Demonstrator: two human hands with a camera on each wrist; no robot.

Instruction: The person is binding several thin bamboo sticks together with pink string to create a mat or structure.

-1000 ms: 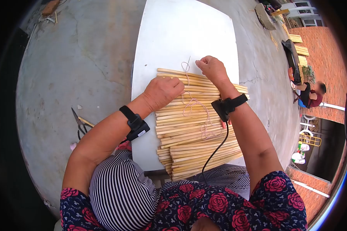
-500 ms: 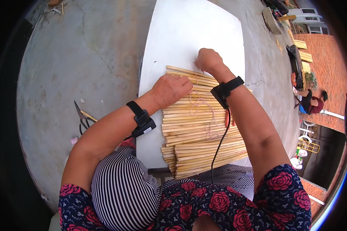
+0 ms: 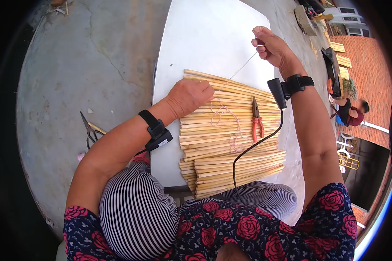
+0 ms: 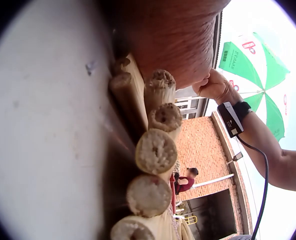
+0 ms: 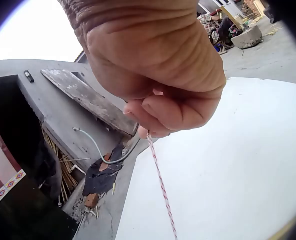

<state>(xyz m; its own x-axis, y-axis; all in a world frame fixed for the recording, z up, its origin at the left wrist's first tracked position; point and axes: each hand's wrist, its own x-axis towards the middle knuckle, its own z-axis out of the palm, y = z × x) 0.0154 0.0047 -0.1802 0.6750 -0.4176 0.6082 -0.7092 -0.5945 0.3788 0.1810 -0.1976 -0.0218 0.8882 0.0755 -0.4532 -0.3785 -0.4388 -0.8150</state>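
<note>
Pale sticks (image 3: 222,130) lie side by side on a white board (image 3: 204,39). Over their far end rests the left hand (image 3: 190,95), fingers curled down on the top sticks. The right hand (image 3: 272,48) is raised above the board's far right, pinching a string (image 3: 244,65) pulled taut down to the sticks. In the right wrist view the string (image 5: 163,190) is red and white, running from the curled fingers (image 5: 173,112). Loose loops of pink string (image 3: 224,114) lie over the sticks. In the left wrist view, cut stick ends (image 4: 157,151) sit beneath the left hand (image 4: 163,40).
Red-handled pliers (image 3: 256,122) lie on the sticks at the right. Scissors (image 3: 90,130) are on the concrete floor at the left. A black cable (image 3: 235,165) hangs from the right wrist camera across the sticks. A person (image 3: 355,114) sits by a brick wall at the far right.
The right hand has moved up and right, away from the sticks, drawing the string straight. The pliers are now uncovered. The left hand has stayed on the sticks.
</note>
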